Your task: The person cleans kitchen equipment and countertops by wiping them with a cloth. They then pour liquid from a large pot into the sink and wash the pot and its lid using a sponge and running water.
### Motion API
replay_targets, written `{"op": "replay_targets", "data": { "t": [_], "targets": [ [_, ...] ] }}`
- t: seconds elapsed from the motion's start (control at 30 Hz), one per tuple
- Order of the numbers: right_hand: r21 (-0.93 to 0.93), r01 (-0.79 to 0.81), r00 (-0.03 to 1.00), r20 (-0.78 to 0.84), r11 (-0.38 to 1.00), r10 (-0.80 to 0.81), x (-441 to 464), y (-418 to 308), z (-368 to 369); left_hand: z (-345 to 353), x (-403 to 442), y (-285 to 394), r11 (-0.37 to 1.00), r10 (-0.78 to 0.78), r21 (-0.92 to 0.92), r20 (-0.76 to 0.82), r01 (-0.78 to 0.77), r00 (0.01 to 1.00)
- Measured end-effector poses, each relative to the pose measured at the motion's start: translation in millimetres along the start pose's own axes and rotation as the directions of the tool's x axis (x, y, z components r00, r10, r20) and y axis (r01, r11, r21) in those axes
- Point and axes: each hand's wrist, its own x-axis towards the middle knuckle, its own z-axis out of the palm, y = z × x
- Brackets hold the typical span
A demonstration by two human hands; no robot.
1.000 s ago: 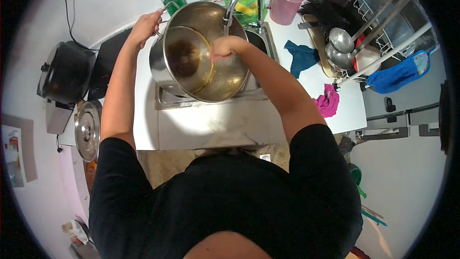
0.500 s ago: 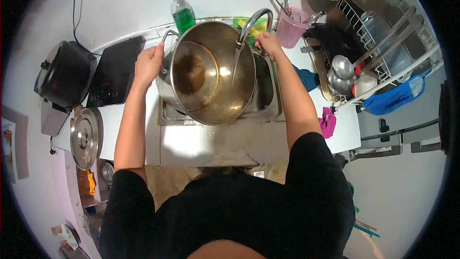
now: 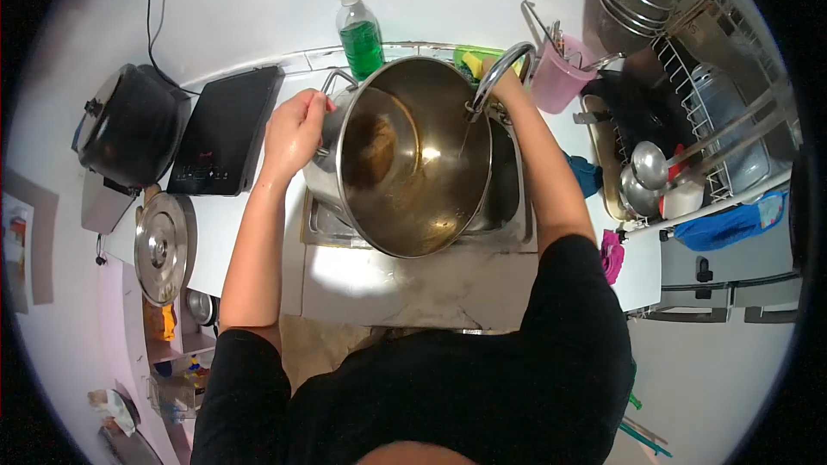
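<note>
A large stainless steel stockpot (image 3: 418,215) is tilted over the sink (image 3: 508,207), its mouth turned towards me. Inside, its bottom has a brown stain. My left hand (image 3: 297,125) is closed around the side handle of the pot. The curved faucet (image 3: 504,69) reaches over the pot's rim, with a thin trickle below its spout. Behind the faucet, my right hand (image 3: 506,79) is beside a yellow sponge (image 3: 472,64) in a green holder. Its fingers are mostly hidden, so what they touch is unclear.
Green dish soap (image 3: 362,43) stands behind the pot. At left are a black induction cooker (image 3: 226,133), a dark pot (image 3: 131,125) and a metal lid (image 3: 161,250). On the right, a pink cup (image 3: 560,82) holds utensils, near a dish rack (image 3: 689,112) with ladles (image 3: 648,165).
My right hand has moved from the faucet's base towards the sponge. The water stream under the spout has thinned. The whole view has shifted slightly; my left hand still holds the pot.
</note>
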Motion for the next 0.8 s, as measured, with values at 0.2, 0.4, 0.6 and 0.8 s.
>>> {"op": "replay_targets", "data": {
  "t": [0.2, 0.4, 0.6, 0.8],
  "targets": [
    [-0.370, -0.201, 0.972, -0.190, 0.907, 0.138, 33.8, -13.9, -25.9, -4.5, 4.1, -5.3, 0.998, 0.022, -0.056, 0.025, -0.020, 0.999],
    [0.228, 0.098, 0.994, 0.019, 0.969, -0.105, 34.4, -27.0, -28.6, -4.4, 2.1, -21.0, 0.980, 0.006, -0.201, 0.038, 0.002, 0.999],
    [-0.137, 0.216, 0.976, 0.061, 0.967, -0.209, 69.6, -8.4, 10.5, -1.1, -3.9, -18.0, 0.964, 0.006, -0.266, 0.036, 0.004, 0.999],
    [-0.236, -0.248, 0.950, -0.250, 0.939, 0.188, 42.2, -26.1, -61.3, -3.8, -3.2, -22.3, 0.947, 0.001, -0.320, 0.063, 0.019, 0.998]
  ]
}}
